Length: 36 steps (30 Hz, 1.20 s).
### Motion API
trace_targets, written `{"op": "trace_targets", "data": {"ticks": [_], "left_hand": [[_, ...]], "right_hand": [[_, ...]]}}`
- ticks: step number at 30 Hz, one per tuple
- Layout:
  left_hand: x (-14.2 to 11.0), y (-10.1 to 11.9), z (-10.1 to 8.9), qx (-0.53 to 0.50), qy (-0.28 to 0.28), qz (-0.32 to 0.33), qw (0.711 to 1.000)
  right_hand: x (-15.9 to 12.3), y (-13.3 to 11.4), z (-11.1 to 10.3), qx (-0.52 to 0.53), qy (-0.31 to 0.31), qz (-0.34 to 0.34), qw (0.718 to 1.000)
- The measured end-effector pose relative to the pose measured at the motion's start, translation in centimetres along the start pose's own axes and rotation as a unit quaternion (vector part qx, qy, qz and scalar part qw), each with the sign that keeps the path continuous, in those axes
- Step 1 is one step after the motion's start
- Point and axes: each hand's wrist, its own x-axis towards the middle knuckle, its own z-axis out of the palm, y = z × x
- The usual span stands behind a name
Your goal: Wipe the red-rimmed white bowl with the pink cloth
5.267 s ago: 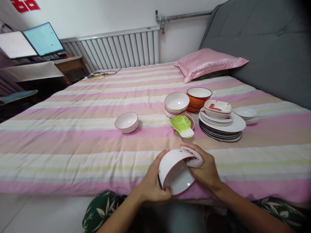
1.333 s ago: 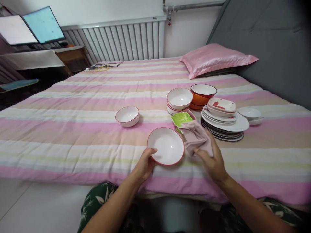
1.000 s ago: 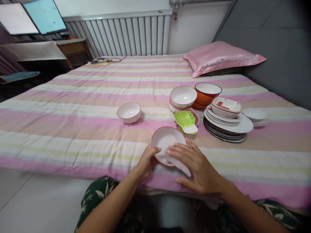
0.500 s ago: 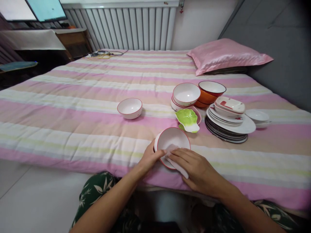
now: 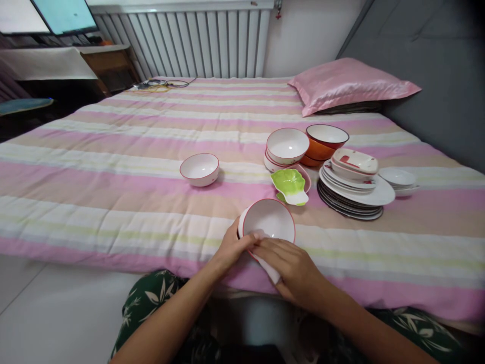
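Note:
Tilted toward me at the bed's near edge is a white bowl with a red rim [image 5: 271,218]. My left hand [image 5: 235,247] grips its left side, thumb over the rim. My right hand [image 5: 293,268] presses a white cloth [image 5: 271,270] against the bowl's near inner side, fingers closed over it; part of the cloth hangs below the palm. Just beyond the bowl lies a green leaf-shaped dish [image 5: 290,184]. A similar red-rimmed bowl [image 5: 200,170] stands alone to the left, and more such bowls [image 5: 288,145] are stacked behind the green dish.
Orange bowls [image 5: 322,149] stand behind the stack. To the right are piled plates [image 5: 384,192] topped by rectangular dishes [image 5: 356,161], with small white dishes [image 5: 397,177] beside them. A pink pillow [image 5: 352,86] lies against the grey headboard [image 5: 428,55]. Cables [image 5: 162,83] lie on the striped bedspread [image 5: 113,177].
My right hand and the cloth have slid from the bowl's inside bottom toward its near left rim, close to my left thumb. My left hand keeps its grip.

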Motion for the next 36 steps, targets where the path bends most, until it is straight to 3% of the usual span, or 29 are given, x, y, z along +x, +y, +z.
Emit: {"op": "trace_targets", "data": {"ticks": [9, 14, 17, 20, 22, 25, 28, 36], "left_hand": [[-0.1, 0.6, 0.2, -0.023, 0.002, -0.019, 1.0], [-0.7, 1.4, -0.2, -0.028, -0.031, 0.012, 0.999], [-1.2, 1.6, -0.4, 0.005, -0.057, 0.031, 0.998], [-1.7, 1.5, 0.0, 0.07, -0.038, 0.081, 0.994], [-1.9, 1.3, 0.4, 0.113, -0.018, 0.114, 0.987], [-1.9, 1.3, 0.7, 0.138, 0.002, 0.104, 0.985], [-1.5, 1.7, 0.4, 0.101, -0.017, 0.053, 0.993], [-1.1, 2.5, -0.2, 0.042, -0.036, 0.007, 0.998]], "right_hand": [[-0.6, 3.6, -1.3, -0.108, -0.026, -0.029, 0.993], [-0.8, 3.9, -0.9, -0.042, 0.028, -0.045, 0.998], [-0.6, 2.7, -0.3, 0.055, 0.072, 0.013, 0.996], [-0.2, 0.8, 0.2, 0.129, 0.126, 0.11, 0.977], [0.1, -0.2, 0.4, 0.151, 0.136, 0.12, 0.972], [0.4, -0.8, 0.4, 0.144, 0.113, 0.107, 0.977], [0.6, -0.5, 0.3, 0.115, 0.067, 0.093, 0.987], [-0.2, 2.3, 0.4, -0.021, 0.008, 0.021, 1.0]]}}
